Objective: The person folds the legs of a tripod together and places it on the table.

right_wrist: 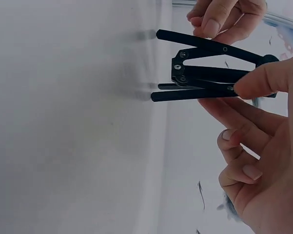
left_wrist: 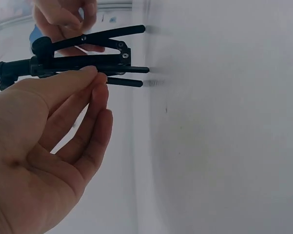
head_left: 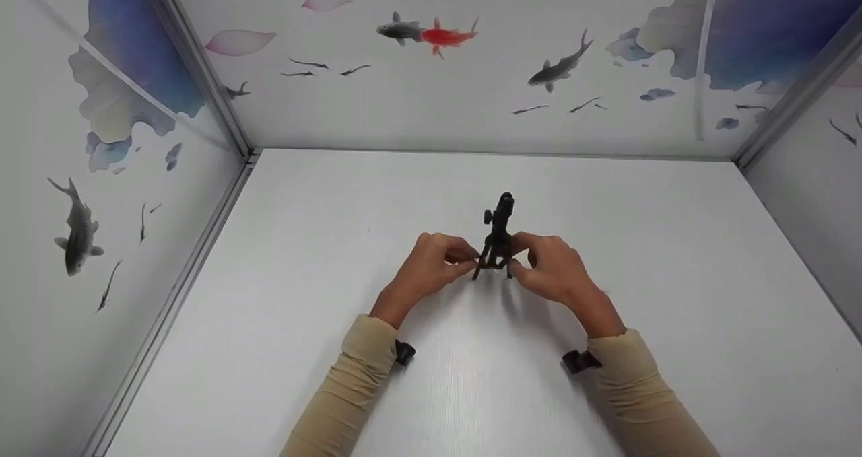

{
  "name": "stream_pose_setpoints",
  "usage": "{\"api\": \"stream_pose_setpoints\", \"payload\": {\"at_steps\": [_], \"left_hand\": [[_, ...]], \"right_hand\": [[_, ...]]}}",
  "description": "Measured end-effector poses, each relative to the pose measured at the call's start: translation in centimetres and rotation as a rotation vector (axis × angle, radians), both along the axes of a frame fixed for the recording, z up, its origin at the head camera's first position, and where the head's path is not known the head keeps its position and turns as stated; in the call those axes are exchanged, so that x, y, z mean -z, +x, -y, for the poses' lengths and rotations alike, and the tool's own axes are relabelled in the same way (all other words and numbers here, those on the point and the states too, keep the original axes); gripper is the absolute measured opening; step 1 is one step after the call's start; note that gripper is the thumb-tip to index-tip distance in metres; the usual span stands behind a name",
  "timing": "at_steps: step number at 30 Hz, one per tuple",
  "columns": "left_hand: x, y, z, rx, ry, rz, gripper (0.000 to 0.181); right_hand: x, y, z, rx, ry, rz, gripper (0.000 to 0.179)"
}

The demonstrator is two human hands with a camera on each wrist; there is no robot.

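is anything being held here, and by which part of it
A black tripod, by its legs: the left hand pinches one, the right hand another.

Tripod point(head_left: 500, 228) looks matt and smooth, plastic or metal unclear. Tabletop point(head_left: 448, 383) smooth, slight sheen. Sleeves point(head_left: 353, 376) matt cloth, wrinkled.

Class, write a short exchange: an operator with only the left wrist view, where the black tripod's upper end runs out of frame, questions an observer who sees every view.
Operator: The black tripod leaves my picture at the left edge. How does its upper end look?
Observer: In the head view, it finishes in a rounded top.
Operator: I see only part of the right hand. Where is its thumb?
Observer: The right wrist view shows that thumb against one leg of the tripod.
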State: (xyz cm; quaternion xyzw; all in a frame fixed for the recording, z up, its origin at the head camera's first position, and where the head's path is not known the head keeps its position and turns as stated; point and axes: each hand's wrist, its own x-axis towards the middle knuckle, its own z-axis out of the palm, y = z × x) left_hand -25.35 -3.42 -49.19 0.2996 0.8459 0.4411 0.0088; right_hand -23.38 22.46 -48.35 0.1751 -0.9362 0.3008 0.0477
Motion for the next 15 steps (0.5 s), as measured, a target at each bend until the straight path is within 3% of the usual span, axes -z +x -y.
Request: {"api": "stream_pose_setpoints", "payload": {"at_steps": [5, 15], "left_hand": [[0.20, -0.08, 0.01, 0.002, 0.000, -0.011, 0.014], [0.53, -0.05, -0.43, -0.001, 0.038, -0.032, 0.014]], "right_hand": [[0.68, -0.13, 0.34, -0.038, 0.016, 0.011, 0.017], [1.09, -0.33, 0.52, -0.076, -0.056, 0.016, 0.008]]}}
